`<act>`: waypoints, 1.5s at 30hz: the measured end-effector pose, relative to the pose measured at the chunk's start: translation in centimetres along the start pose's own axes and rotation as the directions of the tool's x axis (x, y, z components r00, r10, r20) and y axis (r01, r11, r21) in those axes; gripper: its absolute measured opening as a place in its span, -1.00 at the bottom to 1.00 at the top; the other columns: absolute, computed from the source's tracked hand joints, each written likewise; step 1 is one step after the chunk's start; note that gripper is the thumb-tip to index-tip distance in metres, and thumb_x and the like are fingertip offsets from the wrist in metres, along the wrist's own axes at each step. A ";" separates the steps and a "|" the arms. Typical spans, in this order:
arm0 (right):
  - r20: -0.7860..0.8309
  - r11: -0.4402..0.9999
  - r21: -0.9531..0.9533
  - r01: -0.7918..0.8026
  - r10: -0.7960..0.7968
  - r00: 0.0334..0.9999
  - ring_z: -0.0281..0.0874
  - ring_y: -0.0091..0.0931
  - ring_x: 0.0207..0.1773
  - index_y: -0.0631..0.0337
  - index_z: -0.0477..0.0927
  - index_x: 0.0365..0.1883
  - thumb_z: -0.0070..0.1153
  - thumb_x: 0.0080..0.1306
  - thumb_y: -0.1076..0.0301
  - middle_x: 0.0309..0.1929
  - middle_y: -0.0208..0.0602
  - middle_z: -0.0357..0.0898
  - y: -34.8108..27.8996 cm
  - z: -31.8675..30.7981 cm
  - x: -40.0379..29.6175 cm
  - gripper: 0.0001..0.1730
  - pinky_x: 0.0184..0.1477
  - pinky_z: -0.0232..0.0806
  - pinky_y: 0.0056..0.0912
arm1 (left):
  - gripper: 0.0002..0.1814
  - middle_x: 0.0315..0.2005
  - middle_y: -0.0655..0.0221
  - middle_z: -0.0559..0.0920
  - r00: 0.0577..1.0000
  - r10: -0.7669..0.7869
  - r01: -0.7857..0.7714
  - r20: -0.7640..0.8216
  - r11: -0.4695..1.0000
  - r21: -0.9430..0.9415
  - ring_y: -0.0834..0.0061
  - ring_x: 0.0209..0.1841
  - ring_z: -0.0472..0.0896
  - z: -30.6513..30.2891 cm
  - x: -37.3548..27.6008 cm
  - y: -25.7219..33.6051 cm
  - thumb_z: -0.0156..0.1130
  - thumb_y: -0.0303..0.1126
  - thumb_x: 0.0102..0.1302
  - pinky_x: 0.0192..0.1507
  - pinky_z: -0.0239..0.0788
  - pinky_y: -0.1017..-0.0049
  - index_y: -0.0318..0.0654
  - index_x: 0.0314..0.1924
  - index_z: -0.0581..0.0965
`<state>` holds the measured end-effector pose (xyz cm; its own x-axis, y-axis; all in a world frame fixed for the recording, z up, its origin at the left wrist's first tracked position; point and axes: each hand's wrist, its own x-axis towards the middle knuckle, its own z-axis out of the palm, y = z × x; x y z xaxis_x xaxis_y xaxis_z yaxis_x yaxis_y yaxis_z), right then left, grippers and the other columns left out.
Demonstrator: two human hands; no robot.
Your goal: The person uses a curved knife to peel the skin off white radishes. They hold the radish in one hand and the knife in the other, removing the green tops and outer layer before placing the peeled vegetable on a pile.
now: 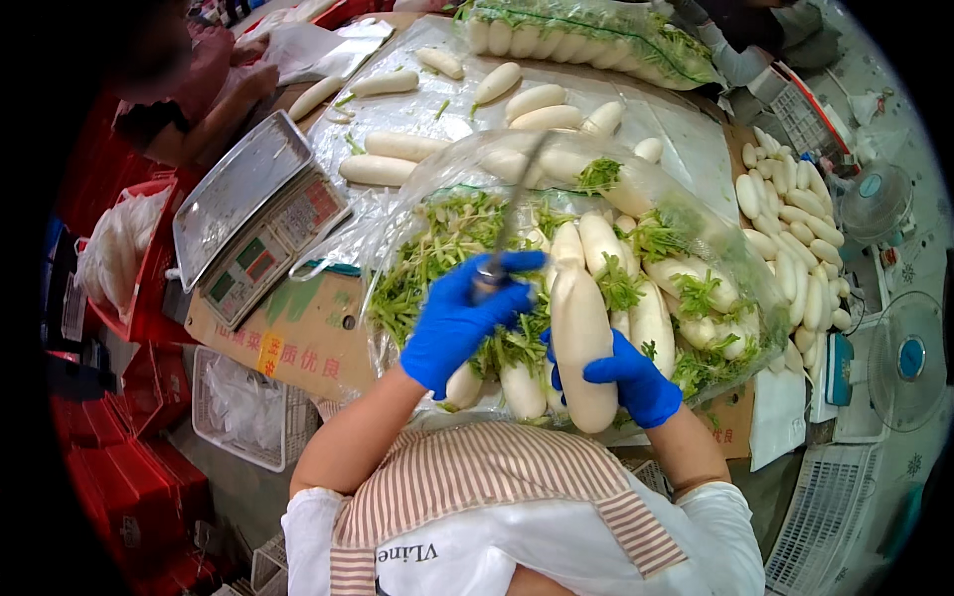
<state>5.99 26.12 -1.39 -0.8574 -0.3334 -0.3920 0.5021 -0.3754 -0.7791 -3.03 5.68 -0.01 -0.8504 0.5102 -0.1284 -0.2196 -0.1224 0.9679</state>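
Observation:
My left hand point(466, 316), in a blue glove, grips the handle of a knife point(519, 190); its blade points away from me and is blurred. A large white radish point(584, 350) lies in my right hand point(633, 380), also blue-gloved, which holds its lower part from the right side. Beneath both hands a big clear plastic bag point(477, 149) lies spread open, with more white radishes point(524, 389) and cut green leaf stalks point(417, 261) in it. Several of the bagged radishes at the right carry short green tops point(697, 292).
Loose radishes point(384, 170) lie on the plastic-covered table beyond the bag. A scale point(257, 238) stands at left, above a white basket point(238, 410). A full radish bag point(581, 41) lies at the far edge, a radish pile point(797, 223) at right. Other people are at far left and far right.

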 end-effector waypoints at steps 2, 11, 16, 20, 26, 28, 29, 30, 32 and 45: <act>-0.144 0.985 -0.143 0.097 -0.118 0.983 0.53 -0.35 -0.11 0.28 0.26 0.16 0.34 -0.12 0.29 -0.08 -0.16 0.50 -0.2 -0.4 0.3 -0.15 -0.11 0.43 -0.28 | -0.76 -0.44 0.42 0.59 0.957 0.251 -0.205 -0.144 0.939 0.276 0.65 -0.45 0.54 -1.3 -0.1 -0.6 0.19 -0.40 0.23 -0.42 0.37 0.62 -0.29 -0.11 0.53; -0.239 0.844 -0.488 0.222 -0.373 0.896 0.38 -0.45 0.10 0.28 0.25 0.19 0.43 -0.09 0.25 0.08 -0.23 0.41 -0.6 -1.9 -0.7 -0.10 0.14 0.24 -0.36 | -0.84 -0.57 0.27 0.56 0.851 0.481 -0.406 0.210 0.349 0.845 0.30 -0.58 0.54 -2.0 -0.8 -1.2 0.34 -0.36 0.05 -0.54 0.34 0.46 -0.12 -0.34 0.57; -0.266 0.812 -0.560 0.164 -0.363 0.893 0.39 -0.44 0.08 0.28 0.27 0.17 0.45 -0.13 0.20 0.06 -0.20 0.42 -0.2 -2.4 -1.1 -0.08 0.13 0.25 -0.35 | -0.85 -0.59 0.25 0.55 0.882 0.414 -0.392 0.224 0.384 0.836 0.29 -0.60 0.52 -2.0 -0.6 -1.0 0.33 -0.34 0.05 -0.55 0.34 0.46 -0.12 -0.35 0.57; -0.267 0.793 -0.592 0.146 -0.364 0.892 0.41 -0.44 0.07 0.29 0.28 0.16 0.47 -0.16 0.18 0.05 -0.19 0.43 -0.5 -1.9 -1.0 -0.07 0.12 0.26 -0.35 | -0.86 -0.61 0.25 0.54 0.881 0.421 -0.393 0.215 0.399 0.828 0.28 -0.60 0.51 -1.9 -0.6 -1.1 0.32 -0.33 0.07 -0.55 0.33 0.45 -0.13 -0.36 0.56; -0.225 0.895 -0.435 0.096 -0.211 0.951 0.47 -0.47 0.00 0.28 0.30 0.14 0.46 -0.16 0.24 -0.04 -0.22 0.51 -1.9 -0.9 -1.3 -0.10 0.06 0.31 -0.37 | -0.87 -0.63 0.23 0.51 0.888 0.410 -0.378 0.208 0.394 0.838 0.23 -0.60 0.50 -1.9 -0.7 -1.2 0.30 -0.31 0.08 -0.56 0.31 0.41 -0.13 -0.43 0.52; -0.174 0.948 -0.307 0.080 -0.138 0.975 0.48 -0.48 -0.01 0.27 0.31 0.14 0.45 -0.16 0.27 -0.06 -0.24 0.53 -2.1 -0.4 -1.5 -0.12 0.04 0.32 -0.38 | -0.82 -0.59 0.27 0.52 0.896 0.383 -0.378 0.224 0.394 0.838 0.24 -0.55 0.52 -2.0 -0.7 -1.5 0.30 -0.26 0.06 -0.54 0.32 0.37 -0.11 -0.39 0.50; -0.146 0.968 -0.241 0.067 -0.104 0.984 0.49 -0.48 -0.02 0.27 0.31 0.14 0.45 -0.16 0.28 -0.07 -0.25 0.53 -2.1 -0.4 -1.5 -0.12 0.04 0.33 -0.38 | -0.80 -0.57 0.28 0.52 0.900 0.369 -0.378 0.233 0.394 0.838 0.24 -0.52 0.53 -2.0 -0.6 -1.7 0.30 -0.24 0.05 -0.53 0.32 0.34 -0.09 -0.37 0.48; -0.156 0.957 -0.282 0.067 -0.115 0.981 0.51 -0.46 -0.04 0.28 0.31 0.14 0.42 -0.16 0.30 -0.09 -0.23 0.54 -2.0 -0.5 -1.5 -0.13 0.00 0.36 -0.36 | -0.81 -0.59 0.25 0.51 0.904 0.367 -0.366 0.217 0.407 0.837 0.22 -0.54 0.52 -2.1 -0.5 -1.9 0.29 -0.25 0.06 -0.54 0.31 0.36 -0.12 -0.40 0.49; -0.178 0.930 -0.363 0.065 -0.137 0.974 0.55 -0.41 -0.09 0.28 0.29 0.15 0.38 -0.15 0.33 -0.12 -0.19 0.54 -1.9 -1.2 -1.7 -0.14 -0.06 0.41 -0.32 | -0.81 -0.64 0.19 0.49 0.913 0.363 -0.344 0.188 0.435 0.832 0.17 -0.59 0.48 -2.7 -0.1 -2.4 0.29 -0.27 0.09 -0.55 0.29 0.39 -0.18 -0.46 0.49; -0.278 0.823 -0.452 0.345 -0.497 0.822 0.35 -0.40 0.14 0.19 0.11 0.28 0.34 -0.04 0.34 0.12 -0.23 0.33 -2.3 0.8 1.3 -0.07 0.12 0.30 -0.31 | -0.70 -0.62 0.39 0.54 0.922 -0.345 0.373 0.174 0.912 -0.167 0.62 -0.65 0.43 -2.6 1.4 -4.1 0.17 -0.20 0.23 -0.59 0.23 0.63 -0.35 -0.37 0.56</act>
<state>3.81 25.81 0.26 -0.9856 0.1536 -0.0709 0.0666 -0.0326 -0.9972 -4.61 4.69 -4.73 -0.6251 0.6610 -0.4150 -0.5978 -0.0637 0.7991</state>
